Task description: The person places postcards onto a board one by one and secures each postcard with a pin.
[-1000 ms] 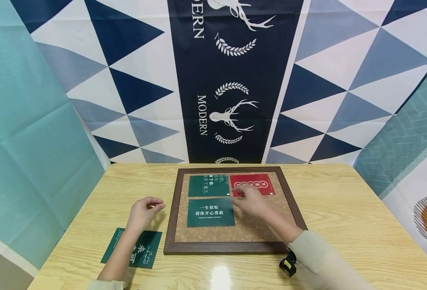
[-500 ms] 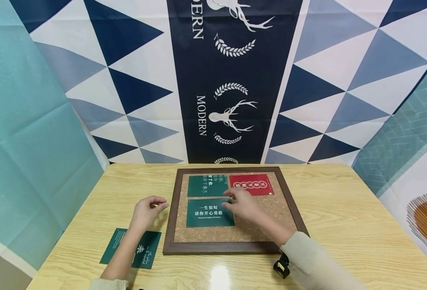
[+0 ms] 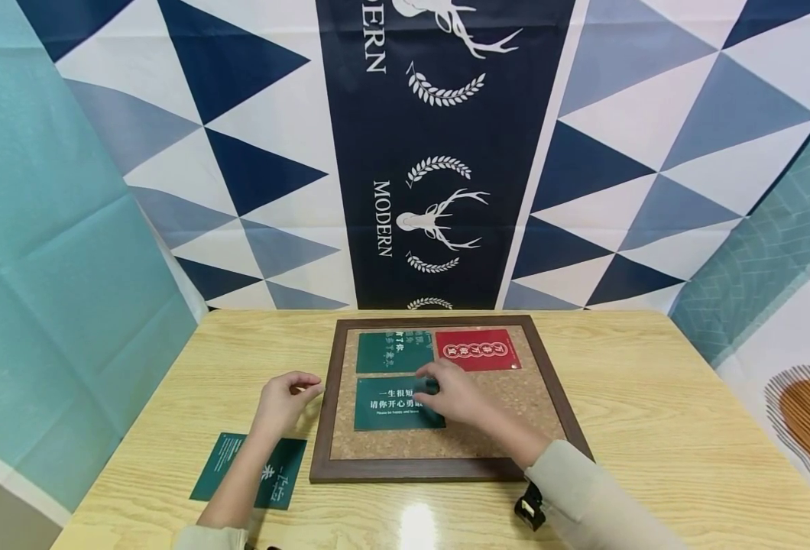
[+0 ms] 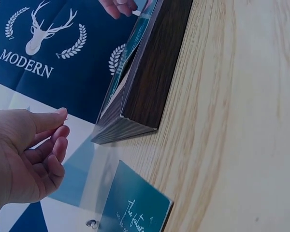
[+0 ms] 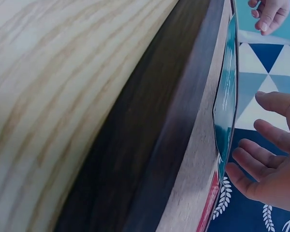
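A brown-framed cork board (image 3: 384, 446) lies on the table. On it are an upper green card (image 3: 380, 354), a lower green card (image 3: 384, 416) with white writing, and a red card (image 3: 508, 359). My right hand (image 3: 455, 394) hovers over the lower green card's right part; in the right wrist view its fingers are spread with nothing between them. Left of the frame, my left hand (image 3: 284, 397) pinches a tiny pin (image 4: 66, 119) between thumb and forefinger; only its thin tip shows in the left wrist view. Another green card (image 3: 216, 464) lies beneath my left forearm.
The wooden table (image 3: 659, 428) extends on both sides of the board. In the left wrist view a small shiny object (image 4: 92, 224) shows close to the loose card. A patterned cloth (image 3: 432, 153) hangs behind the table.
My right hand has moved left from between the cards to over the lower green card, and its fingers have parted. My left hand has shifted slightly right, toward the frame.
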### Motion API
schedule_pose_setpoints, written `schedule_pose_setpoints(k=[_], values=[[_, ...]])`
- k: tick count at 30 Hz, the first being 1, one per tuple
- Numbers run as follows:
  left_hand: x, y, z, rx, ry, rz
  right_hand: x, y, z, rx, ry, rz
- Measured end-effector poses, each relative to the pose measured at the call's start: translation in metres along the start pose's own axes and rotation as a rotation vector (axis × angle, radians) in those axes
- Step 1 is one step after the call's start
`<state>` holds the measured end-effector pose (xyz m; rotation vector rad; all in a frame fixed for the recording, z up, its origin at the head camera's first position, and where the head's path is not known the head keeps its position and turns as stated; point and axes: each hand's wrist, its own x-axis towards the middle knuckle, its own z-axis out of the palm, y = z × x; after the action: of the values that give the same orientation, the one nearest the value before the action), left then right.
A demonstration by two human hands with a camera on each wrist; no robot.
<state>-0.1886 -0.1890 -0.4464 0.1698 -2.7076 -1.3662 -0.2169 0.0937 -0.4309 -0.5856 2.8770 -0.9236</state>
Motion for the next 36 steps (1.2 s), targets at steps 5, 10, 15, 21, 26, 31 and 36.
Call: schedule_pose_setpoints(k=[5,10,15,21,26,31,36], values=[[0.001,0.002,0.003,0.0,-0.007,-0.007,-0.001,-0.002,0.003,-0.044,-0.029,-0.035],[0.002,0.004,0.004,0.0,-0.013,-0.003,-0.002,-0.004,0.005,-0.125,-0.086,-0.078],[0.001,0.004,0.005,-0.005,-0.022,-0.005,-0.002,-0.005,0.007,-0.178,-0.126,-0.108],[0.002,0.005,0.008,-0.013,-0.015,0.004,-0.002,-0.007,0.012,-0.205,-0.138,-0.136],[0.002,0.005,0.011,-0.011,-0.007,0.015,-0.002,-0.007,0.014,-0.248,-0.132,-0.183],[0.002,0.006,0.013,-0.019,-0.009,0.02,-0.002,-0.009,0.015,-0.27,-0.14,-0.184],[0.003,0.008,0.015,-0.015,-0.013,0.036,-0.003,-0.012,0.014,-0.292,-0.152,-0.18]])
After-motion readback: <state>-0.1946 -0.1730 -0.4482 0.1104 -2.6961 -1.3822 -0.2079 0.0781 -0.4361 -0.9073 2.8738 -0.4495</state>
